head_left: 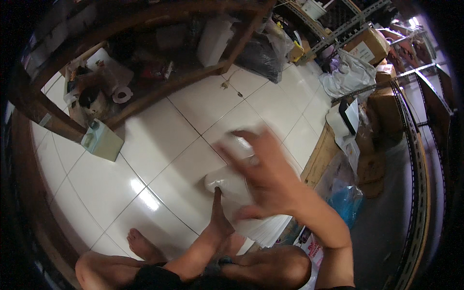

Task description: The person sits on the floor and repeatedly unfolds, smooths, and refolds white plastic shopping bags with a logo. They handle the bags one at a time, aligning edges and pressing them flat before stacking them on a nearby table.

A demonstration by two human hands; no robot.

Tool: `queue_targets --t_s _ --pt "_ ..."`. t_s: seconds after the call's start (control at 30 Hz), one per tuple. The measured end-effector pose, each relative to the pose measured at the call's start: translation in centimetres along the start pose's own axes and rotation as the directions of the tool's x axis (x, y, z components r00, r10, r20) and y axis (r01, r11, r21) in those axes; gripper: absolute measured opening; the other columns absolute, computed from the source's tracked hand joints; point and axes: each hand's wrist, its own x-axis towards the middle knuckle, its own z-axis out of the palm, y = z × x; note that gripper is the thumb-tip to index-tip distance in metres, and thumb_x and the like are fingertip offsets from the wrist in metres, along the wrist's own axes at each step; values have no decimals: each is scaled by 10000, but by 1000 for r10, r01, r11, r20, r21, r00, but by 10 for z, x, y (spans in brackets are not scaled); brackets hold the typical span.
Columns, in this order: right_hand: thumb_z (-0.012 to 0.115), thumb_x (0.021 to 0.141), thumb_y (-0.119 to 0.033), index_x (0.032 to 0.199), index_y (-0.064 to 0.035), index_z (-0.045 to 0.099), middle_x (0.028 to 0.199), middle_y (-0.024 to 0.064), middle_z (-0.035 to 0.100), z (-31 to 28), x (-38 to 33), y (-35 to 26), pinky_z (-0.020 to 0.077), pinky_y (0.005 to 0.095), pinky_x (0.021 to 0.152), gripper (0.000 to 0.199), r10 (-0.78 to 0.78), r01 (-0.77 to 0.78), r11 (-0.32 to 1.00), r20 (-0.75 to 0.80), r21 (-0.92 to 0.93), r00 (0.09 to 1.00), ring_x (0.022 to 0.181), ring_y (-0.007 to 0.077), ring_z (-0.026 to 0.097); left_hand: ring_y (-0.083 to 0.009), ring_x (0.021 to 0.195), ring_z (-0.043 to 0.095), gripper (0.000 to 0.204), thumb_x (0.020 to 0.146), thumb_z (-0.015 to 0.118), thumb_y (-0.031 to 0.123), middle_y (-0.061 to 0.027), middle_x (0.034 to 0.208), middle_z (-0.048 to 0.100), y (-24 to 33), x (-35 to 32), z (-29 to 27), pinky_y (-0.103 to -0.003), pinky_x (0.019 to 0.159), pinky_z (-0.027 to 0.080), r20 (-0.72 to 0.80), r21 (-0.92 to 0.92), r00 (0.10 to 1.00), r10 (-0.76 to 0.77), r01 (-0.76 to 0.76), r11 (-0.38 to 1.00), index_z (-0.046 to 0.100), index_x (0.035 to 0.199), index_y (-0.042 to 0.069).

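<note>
Translucent white plastic bag (232, 186), soft and crumpled, pinched by left hand (218, 212), right hand (266, 176) spread open, blurred, upon it

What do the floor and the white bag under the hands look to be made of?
Floor: glazed ceramic tile, by the look; glossy, with lamp glare and dark grout lines.
White bag: probably thin plastic film; translucent, soft and rounded, slightly shiny. Motion blur at the right hand leaves this uncertain. The left hand touches it.

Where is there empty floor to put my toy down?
The white tiled floor is bare between the small green box, the wooden shelf and the white bag under the hands. It is crowded on the right, by the cardboard boxes and metal racks.
</note>
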Motion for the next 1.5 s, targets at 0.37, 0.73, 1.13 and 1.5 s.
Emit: queue_targets --t_s 0.37,0.73,1.13,1.5 --pt "688 683 -644 1495 -32 351 1230 250 522 -14 23 31 359 492 1007 1071 2 -5 1000 -240 -11 971 1117 430 492 -310 1377 379 821 952 302 679 -135 1525 334 -5 0 -1 -469 1151 312 -40 30 999 -11 13 999 192 1544 121" --pt "674 777 -531 1495 -22 337 1253 259 524 -18 0 44 347 498 1028 942 189 -197 980 -295 4 937 1114 416 485 -344 1398 353 939 902 307 777 -178 1539 316 -19 7 -31 -499 1169 291 -84 77 996 19 -13 997 200 1545 102" --pt "727 673 -544 1473 35 330 1358 285 443 -15 -51 42 238 534 1155 1064 307 -318 946 -142 -63 941 1277 469 406 -253 1305 469 779 930 645 218 -159 1444 440 -14 8 -26 -438 1121 400 -5 -438 993 -121 106 892 155 1512 55" --pt "623 876 -507 1415 28 424 1263 281 520 14 -63 45 426 484 980 785 396 -350 909 -211 226 893 1114 411 546 -359 1378 388 884 926 334 731 -169 1534 338 -3 6 2 -526 1154 314 -43 -376 976 -215 184 908 221 1541 107"
